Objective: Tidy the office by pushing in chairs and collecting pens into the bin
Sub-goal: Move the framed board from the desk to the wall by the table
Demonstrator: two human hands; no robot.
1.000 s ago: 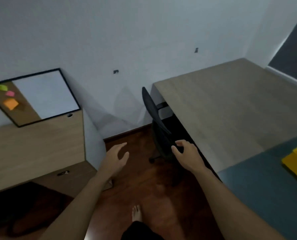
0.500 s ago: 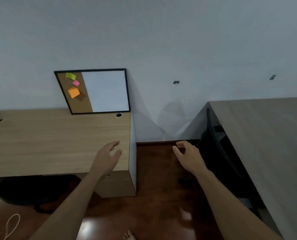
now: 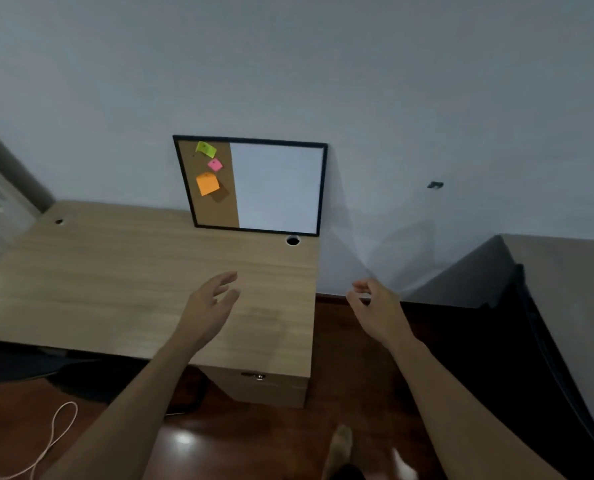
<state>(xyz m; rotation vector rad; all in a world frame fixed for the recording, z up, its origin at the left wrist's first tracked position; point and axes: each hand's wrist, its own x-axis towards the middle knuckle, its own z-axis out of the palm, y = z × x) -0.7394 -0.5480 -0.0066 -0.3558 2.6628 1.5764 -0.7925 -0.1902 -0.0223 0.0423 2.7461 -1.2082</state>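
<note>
Since the earlier frames the view has swung left, off the grey desk and onto the wooden desk [image 3: 115, 289], which now fills the centre. The black chair [image 3: 517, 341] that the right hand [image 3: 378, 313] rested on a second ago now sits at the far right, tucked against the grey desk [image 3: 572, 289], well apart from the wooden desk. Both hands are free: the left hand [image 3: 209, 306] hovers over the wooden desk's right portion, fingers loosely spread, grasping nothing; the right hand hangs just off that desk's right edge, fingers slightly curled, empty.

The wooden desk stands against a white wall [image 3: 288, 64]. A framed board [image 3: 254, 185], half cork with three coloured notes, leans on the wall at the desk's rear. A drawer unit [image 3: 264, 386] sits under the desk's right end.

Right of the wooden desk, a strip of dark red floor [image 3: 351, 358] runs to the wall. A pale cord [image 3: 56, 434] lies on the floor below the desk's front edge.
</note>
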